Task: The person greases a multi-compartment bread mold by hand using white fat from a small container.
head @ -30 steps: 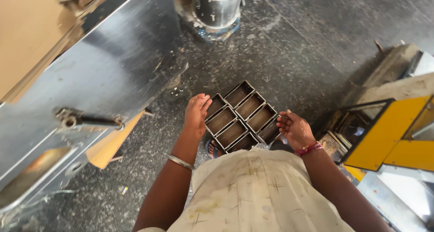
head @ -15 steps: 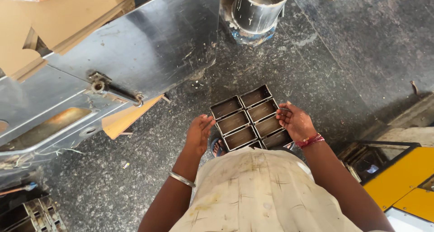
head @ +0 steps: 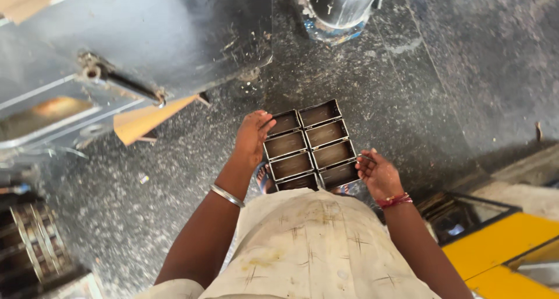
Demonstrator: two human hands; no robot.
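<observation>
Baking tin set [head: 308,144]: joined metal tins in two rows, carried level in front of the person's body, above the dark speckled floor [head: 454,78].
Left hand [head: 251,139]: fingers closed on the set's left edge.
Right hand [head: 378,172]: gripping the near right corner.
Beyond the grip: steel vessel [head: 340,5] on the floor.
Left of the grip: steel cabinet [head: 145,43] with latch handle [head: 119,80].

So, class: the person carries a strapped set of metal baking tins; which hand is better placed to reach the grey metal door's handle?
Probably the left hand: it grips the tin set on the side facing the door handle. The right hand holds the far side.
</observation>
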